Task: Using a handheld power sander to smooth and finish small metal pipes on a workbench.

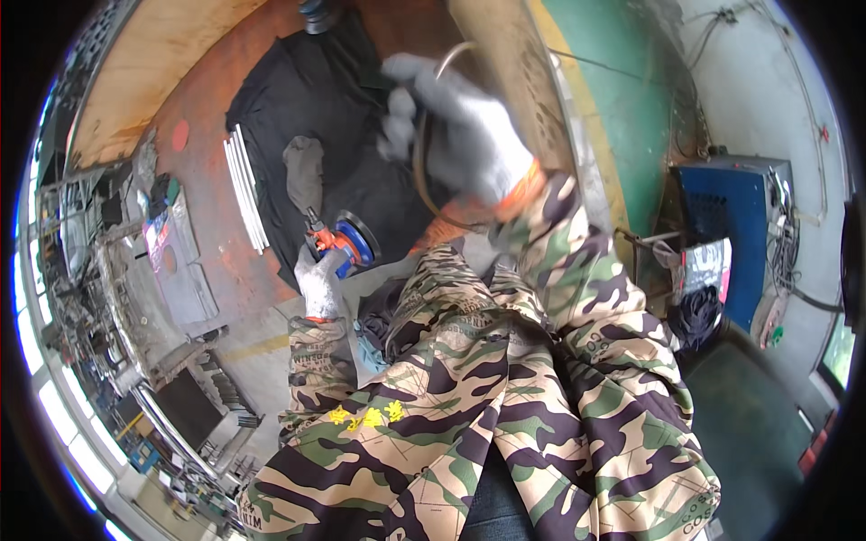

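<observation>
I've got the gloved left hand (pixel 319 287) closed round the blue-and-orange sander (pixel 354 242), fingertips partly hidden, the tool by the near edge of the black cloth (pixel 271 99). And the gloved right hand (pixel 469 135), fingers bent, a looped hose (pixel 420 153) across it: too blurred, I can't tell whether it grips! Dark lettering marks the camouflage jacket (pixel 406 460), broken by folds, its hem cut off below.

I've got windows (pixel 68 428) glaring at my 8 o'clock, green floor (pixel 622 99) around 1, wall (pixel 767 90) at 2, blue cabinet (pixel 722 221) at 3.
</observation>
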Tool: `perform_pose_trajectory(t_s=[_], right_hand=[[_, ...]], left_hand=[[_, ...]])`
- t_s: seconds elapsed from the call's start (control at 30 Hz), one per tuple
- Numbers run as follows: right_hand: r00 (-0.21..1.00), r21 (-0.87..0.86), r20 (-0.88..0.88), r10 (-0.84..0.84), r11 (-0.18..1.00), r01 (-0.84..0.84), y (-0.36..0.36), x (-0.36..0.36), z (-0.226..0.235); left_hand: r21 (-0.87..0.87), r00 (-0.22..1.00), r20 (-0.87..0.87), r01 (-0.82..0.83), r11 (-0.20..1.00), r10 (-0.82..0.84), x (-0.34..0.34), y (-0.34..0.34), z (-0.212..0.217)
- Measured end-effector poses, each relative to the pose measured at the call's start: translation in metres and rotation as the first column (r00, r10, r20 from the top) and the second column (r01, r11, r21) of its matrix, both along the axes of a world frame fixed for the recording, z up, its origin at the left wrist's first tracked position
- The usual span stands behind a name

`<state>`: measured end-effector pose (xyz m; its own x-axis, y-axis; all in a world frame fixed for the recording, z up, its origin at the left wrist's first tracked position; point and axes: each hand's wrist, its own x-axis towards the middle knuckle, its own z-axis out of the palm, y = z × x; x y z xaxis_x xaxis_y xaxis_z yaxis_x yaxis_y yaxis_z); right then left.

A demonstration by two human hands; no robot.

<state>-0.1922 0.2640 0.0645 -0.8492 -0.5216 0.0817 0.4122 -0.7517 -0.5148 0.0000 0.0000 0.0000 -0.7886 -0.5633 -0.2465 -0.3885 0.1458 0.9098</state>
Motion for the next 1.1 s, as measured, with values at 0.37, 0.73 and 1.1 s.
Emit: perform_pose_trajectory(t_s=[0.37,0.73,1.1], right_hand=[[0.939,-0.086,0.256,-0.228,0.963,0.257,-0.018,-0.136,0.002],[0.721,0.381,0.557,-0.412,0.898,0.218,0.067,-0.088,-0.192],[0.970,0.999,0.034,0.242,-0.021,-0.030,0.103,0.185,-0.118]], left_hand=[[0.133,0.983,0.067,-0.181,0.974,0.173,0.067,0.015,-0.019],[0.058,0.991,0.121,0.044,0.997,-0.051,0.027,0.059,-0.042],[0.041,0.855,0.275,0.447,0.894,-0.440,-0.001,0.062,-0.027]])
